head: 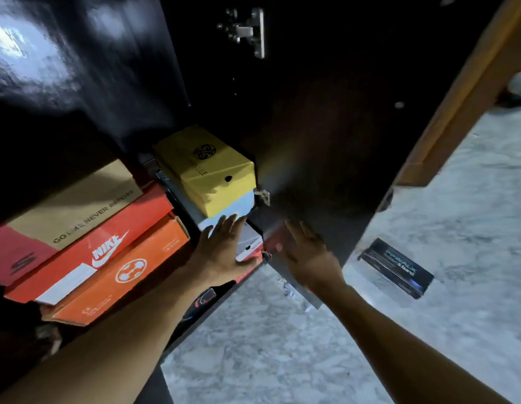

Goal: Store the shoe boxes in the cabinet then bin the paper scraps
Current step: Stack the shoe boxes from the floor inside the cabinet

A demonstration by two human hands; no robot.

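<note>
Inside the black cabinet (78, 83) stand two stacks of shoe boxes. On the left lie a tan box (87, 196), a red Nike box (107, 243) and an orange box (128, 272). On the right a yellow box (209, 170) tops a pale blue box (238, 208) and a white-and-red box (250, 243). My left hand (224, 249) lies flat, fingers spread, against the front of the lower right boxes. My right hand (308, 255) is open against the lower inside of the black cabinet door (326, 141). A dark blue shoe box (396, 268) lies on the floor to the right.
The open door swings out to the right, with a metal hinge (250, 30) near its top. A wooden frame (463, 91) runs diagonally at the upper right. Grey mottled floor (282, 360) spreads below. A dark object with red marks (201, 301) sits under the shelf.
</note>
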